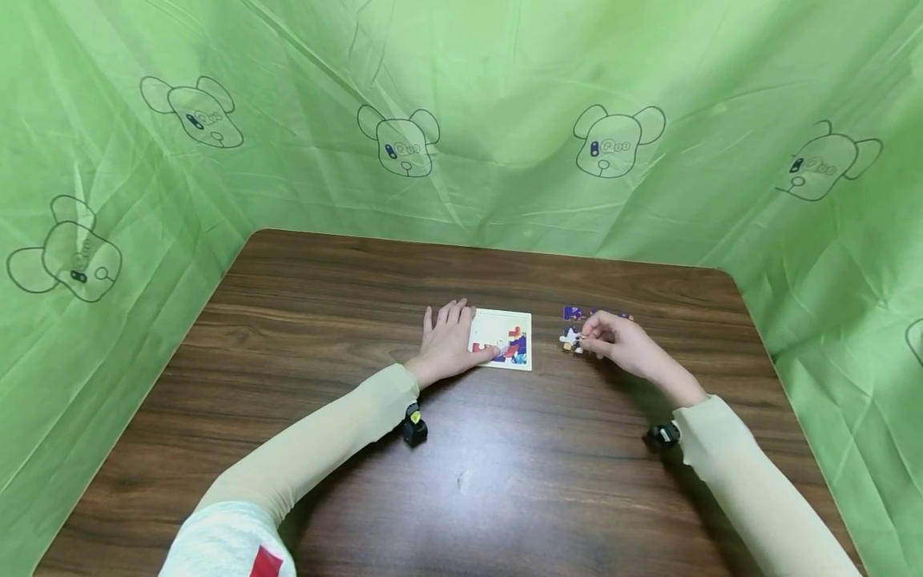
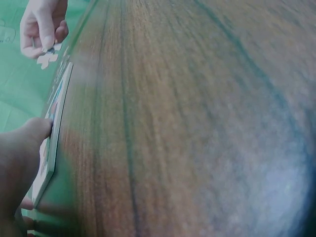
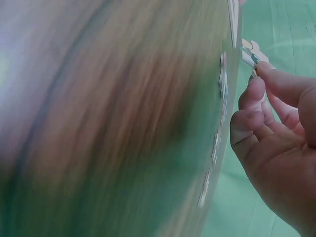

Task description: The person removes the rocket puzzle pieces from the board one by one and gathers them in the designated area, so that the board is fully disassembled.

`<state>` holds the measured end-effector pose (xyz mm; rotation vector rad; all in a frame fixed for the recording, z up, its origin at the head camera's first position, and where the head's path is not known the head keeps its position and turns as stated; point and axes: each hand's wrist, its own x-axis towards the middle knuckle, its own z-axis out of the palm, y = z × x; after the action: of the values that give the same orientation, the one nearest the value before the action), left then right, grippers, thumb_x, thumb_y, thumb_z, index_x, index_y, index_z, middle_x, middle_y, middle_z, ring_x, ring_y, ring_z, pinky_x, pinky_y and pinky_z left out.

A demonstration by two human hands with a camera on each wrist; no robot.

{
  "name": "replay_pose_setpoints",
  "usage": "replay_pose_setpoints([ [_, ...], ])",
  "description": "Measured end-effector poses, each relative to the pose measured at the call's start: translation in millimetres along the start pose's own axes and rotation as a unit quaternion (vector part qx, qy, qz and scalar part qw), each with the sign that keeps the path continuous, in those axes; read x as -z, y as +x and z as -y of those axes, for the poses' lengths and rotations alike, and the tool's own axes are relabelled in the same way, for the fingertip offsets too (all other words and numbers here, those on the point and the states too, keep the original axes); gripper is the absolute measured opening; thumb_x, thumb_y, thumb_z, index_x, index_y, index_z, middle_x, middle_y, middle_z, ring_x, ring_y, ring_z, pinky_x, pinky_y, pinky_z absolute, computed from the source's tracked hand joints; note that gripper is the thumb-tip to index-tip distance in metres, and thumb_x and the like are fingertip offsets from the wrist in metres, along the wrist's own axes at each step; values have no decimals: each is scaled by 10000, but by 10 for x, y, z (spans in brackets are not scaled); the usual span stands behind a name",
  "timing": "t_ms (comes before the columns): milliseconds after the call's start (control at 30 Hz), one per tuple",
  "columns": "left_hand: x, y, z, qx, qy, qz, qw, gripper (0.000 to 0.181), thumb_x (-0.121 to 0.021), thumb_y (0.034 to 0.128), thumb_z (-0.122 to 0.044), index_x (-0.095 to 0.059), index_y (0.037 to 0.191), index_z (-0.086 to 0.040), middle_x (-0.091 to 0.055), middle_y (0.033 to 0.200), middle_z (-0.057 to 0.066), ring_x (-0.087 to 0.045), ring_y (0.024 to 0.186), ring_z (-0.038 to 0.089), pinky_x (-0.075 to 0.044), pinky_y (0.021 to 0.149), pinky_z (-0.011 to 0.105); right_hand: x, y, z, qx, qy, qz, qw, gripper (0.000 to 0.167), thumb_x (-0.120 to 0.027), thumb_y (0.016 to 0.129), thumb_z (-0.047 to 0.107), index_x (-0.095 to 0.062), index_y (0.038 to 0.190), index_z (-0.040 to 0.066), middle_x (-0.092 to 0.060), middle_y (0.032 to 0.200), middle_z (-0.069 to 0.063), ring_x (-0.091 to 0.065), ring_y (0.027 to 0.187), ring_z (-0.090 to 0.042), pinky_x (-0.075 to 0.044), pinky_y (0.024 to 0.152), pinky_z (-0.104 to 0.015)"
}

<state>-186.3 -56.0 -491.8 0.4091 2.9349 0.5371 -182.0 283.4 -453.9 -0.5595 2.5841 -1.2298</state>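
- The table [image 1: 461, 497] is lying beneath both your grips.
- Your left hand [image 1: 449, 344] is spreading wide, its thumb resting on the puzzle tray [image 1: 493, 323] just to its right.
- Your right hand [image 1: 618, 340] is pinching narrowly.
- Loose pieces [image 1: 573, 313] are lying just beyond that pinch.
- The puzzle piece [image 2: 47, 60], sitting at your right fingertips, is probably handling light, thin and stiff; you are best holding its edges.

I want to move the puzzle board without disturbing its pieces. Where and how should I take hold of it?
Likely pinch the board by its right rim, coming from the right. It is thin and lies flat, so the rim offers the easiest grip. The left hand covers part of the opposite side; the right rim is bare, with pieces just inside, so keep your thumb on the border.
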Motion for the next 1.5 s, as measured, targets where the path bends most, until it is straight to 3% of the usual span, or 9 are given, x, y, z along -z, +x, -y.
replay_pose_setpoints([
  [233, -5, 5, 12, 1, 16, -31, 10000, 987, -647, 874, -738, -393, 1577, -94, -283, 1686, 124, -212, 1562, 320, -30, 1239, 647, 200, -127, -174, -292, -230, -198, 9991, 111, -711, 972, 36, -626, 1032, -2, -653, 891, -119, -650, 733, -219, -572, 646, -316],
  [433, -34, 24, 25, 29, 1, -35, 10000, 984, -654, 873, -733, -395, 1578, -99, -283, 1687, 114, -207, 1564, 312, -20, 1239, 643, 282, -155, -290, -488, -521, -111, 9974, 98, -700, 981, 44, -638, 1045, 4, -655, 896, -106, -613, 707, -161, -526, 623, -271],
  [800, -30, 35, 29, 45, 17, 20, 10000, 981, -650, 876, -733, -388, 1582, -105, -276, 1690, 112, -201, 1567, 310, -15, 1240, 640, 268, -125, -315, -648, -867, -102, 9941, 110, -679, 1004, 62, -671, 1094, 1, -695, 944, -115, -642, 749, -155, -525, 665, -261],
  [967, -38, 25, 33, 18, -9, -7, 10000, 982, -652, 874, -734, -394, 1578, -99, -280, 1688, 120, -206, 1565, 318, -18, 1239, 643, 258, -141, -294, -606, -899, -168, 9940, 164, -689, 1003, 92, -673, 1125, -17, -694, 959, -130, -644, 763, -140, -518, 677, -264],
  [1167, -37, 17, 31, -14, -7, -11, 10000, 995, -645, 873, -746, -389, 1580, -94, -277, 1689, 127, -202, 1565, 322, -20, 1237, 648, 238, -175, -321, -575, -1407, -229, 9881, 254, -780, 951, 197, -679, 1102, 19, -671, 969, -95, -614, 801, -145, -487, 732, -321],
  [1500, -19, 1, 19, -42, 31, -45, 10000, 994, -635, 876, -746, -388, 1580, -89, -285, 1686, 129, -212, 1562, 319, -28, 1239, 645, 215, -169, -354, -412, -1594, -327, 9858, 234, -783, 948, 188, -687, 1085, 25, -658, 952, -87, -605, 796, -157, -486, 729, -347],
])
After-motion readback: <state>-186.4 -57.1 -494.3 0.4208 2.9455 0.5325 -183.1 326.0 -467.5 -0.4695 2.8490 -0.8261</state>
